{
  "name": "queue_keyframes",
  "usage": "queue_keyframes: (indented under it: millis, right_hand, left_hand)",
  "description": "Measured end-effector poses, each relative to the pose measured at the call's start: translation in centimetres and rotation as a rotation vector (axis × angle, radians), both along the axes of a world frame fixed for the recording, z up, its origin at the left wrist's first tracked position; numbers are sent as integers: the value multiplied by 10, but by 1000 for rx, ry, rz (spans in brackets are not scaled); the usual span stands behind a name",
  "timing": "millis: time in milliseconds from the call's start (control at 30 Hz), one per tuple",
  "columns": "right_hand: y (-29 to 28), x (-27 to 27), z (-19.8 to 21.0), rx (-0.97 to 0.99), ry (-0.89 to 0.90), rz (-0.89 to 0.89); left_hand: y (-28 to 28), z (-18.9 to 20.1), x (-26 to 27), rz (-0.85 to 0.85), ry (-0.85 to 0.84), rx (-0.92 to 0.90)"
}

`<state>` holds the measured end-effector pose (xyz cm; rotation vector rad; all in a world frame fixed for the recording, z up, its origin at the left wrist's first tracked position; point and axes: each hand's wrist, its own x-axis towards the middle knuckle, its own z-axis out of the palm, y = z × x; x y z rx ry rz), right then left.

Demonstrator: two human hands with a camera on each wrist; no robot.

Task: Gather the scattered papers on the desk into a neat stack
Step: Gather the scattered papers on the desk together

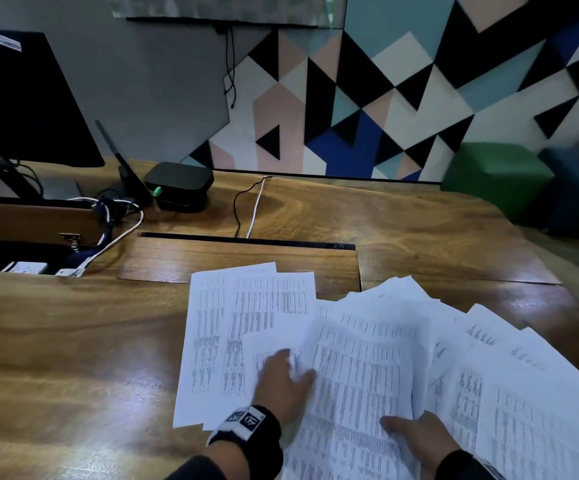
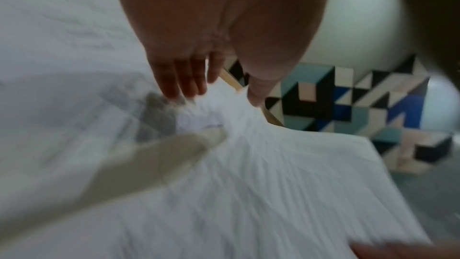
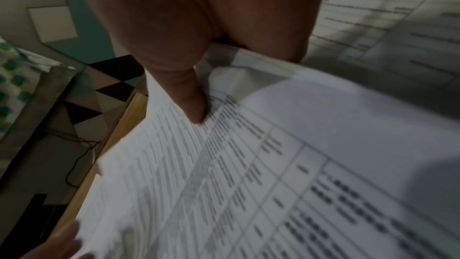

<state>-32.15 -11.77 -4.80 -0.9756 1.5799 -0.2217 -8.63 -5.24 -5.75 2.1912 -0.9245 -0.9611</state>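
Your right hand (image 1: 416,436) pinches the white printed table sheets (image 1: 360,375), thumb on top, fingers hidden beneath; these papers fan across the brown wooden desk (image 1: 73,341). Your left hand (image 1: 283,379) lies on them, fingers hidden. Sweep the fan inward, then square the edges.

Office (desk (image 1: 73,341), monitor (image 1: 21,98), papers (image 1: 360,368))
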Motion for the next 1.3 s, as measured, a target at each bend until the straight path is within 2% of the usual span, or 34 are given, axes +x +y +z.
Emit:
queue_keyframes:
  millis: [67, 133, 167, 233, 367, 433, 567, 767, 967, 1100, 1167, 1233, 1300]
  right_hand:
    - [1, -1, 3, -59, 46, 17]
    - [-2, -7, 2, -107, 84, 16]
    - [-2, -9, 5, -121, 91, 22]
    - [-4, -11, 8, -133, 120, 21]
    - [1, -11, 1, -123, 160, 6]
    - [6, -12, -7, -145, 196, 5]
    - [8, -6, 4, -85, 217, 29]
    - [6, -4, 18, 7, 231, 0]
    - [9, -2, 25, 21, 198, 9]
    - [10, -2, 26, 26, 182, 4]
    - [10, -3, 26, 19, 188, 22]
    - [10, -2, 25, 10, 200, 35]
    - [9, -2, 24, -3, 212, 41]
  left_hand:
    - [4, 3, 37, 224, -186, 101]
    - [11, 2, 77, 431, -226, 265]
    - [15, 2, 92, 483, -214, 339]
    - [17, -4, 109, 489, -223, 418]
    - [6, -5, 111, 476, -274, 464]
    - [3, -1, 112, 486, -223, 452]
    - [4, -2, 116, 466, 1, 297]
    - [10, -6, 117, 487, 164, 108]
    - [2, 2, 109, 485, 362, 34]
    - [3, 13, 104, 395, 230, 36]
    - [4, 35, 104, 356, 110, -86]
    - [6, 64, 106, 331, -88, -203]
    - [11, 96, 107, 302, -159, -379]
